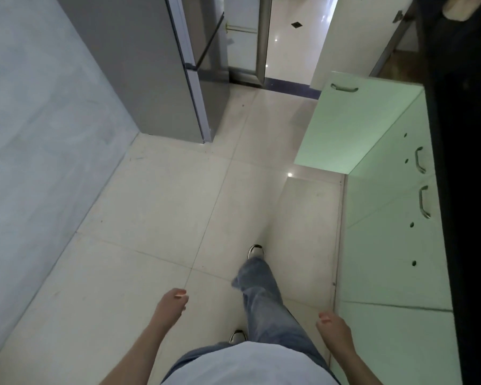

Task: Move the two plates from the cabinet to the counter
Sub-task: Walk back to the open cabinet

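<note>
No plate shows in the head view. A pale green cabinet door [353, 126] stands swung open on the right, its inside hidden from here. Beside it runs a row of closed green cabinet fronts [395, 240] with metal handles, under a dark counter [467, 190]. My left hand [172, 301] hangs low at the centre, fingers loosely curled, holding nothing. My right hand [333, 329] hangs at the lower right near the cabinet fronts, also holding nothing.
A grey fridge [161, 68] stands at the upper left against a pale wall [39, 134]. A doorway [289, 37] opens at the top onto a shiny floor. My legs and shoes are over the tiled floor [164, 204].
</note>
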